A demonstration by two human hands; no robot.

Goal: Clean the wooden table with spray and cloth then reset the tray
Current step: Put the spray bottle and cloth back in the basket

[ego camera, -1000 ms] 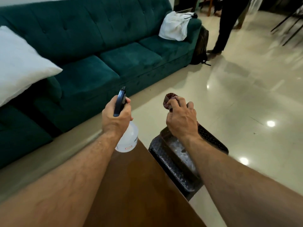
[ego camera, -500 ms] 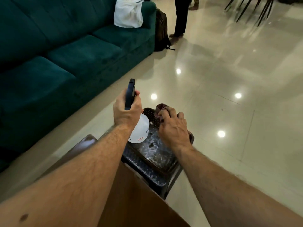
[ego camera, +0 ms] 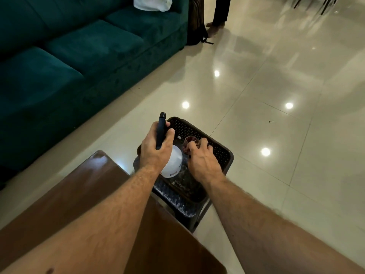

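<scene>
Head view. Your left hand (ego camera: 156,149) grips the dark trigger head of the spray bottle (ego camera: 171,163), fingers curled round it, thumb on the near side; the white body of the bottle hangs below the hand, over the near left part of the dark stool (ego camera: 223,153). Whether the bottle touches the stool top cannot be told. Your right hand (ego camera: 203,161) is just beside it, fingers curled over the dark red cloth (ego camera: 188,143), which is bunched under the fingertips above the stool's perforated top. Your left forearm crosses and hides the middle of the wooden table (ego camera: 83,186); its glossy brown top shows on either side of the arm, the far corner just beside the stool. The stool stands against the table's far right edge, its near wall partly hidden by both wrists. The tray cannot be made out.

Surroundings: a teal sofa (ego camera: 79,46) runs along the left, with a white cloth (ego camera: 152,3) on its far arm. A dark backpack (ego camera: 196,22) leans against the sofa end, and beside it stand a person's legs (ego camera: 221,10). Glossy floor tiles (ego camera: 276,76) reflect ceiling lights.
</scene>
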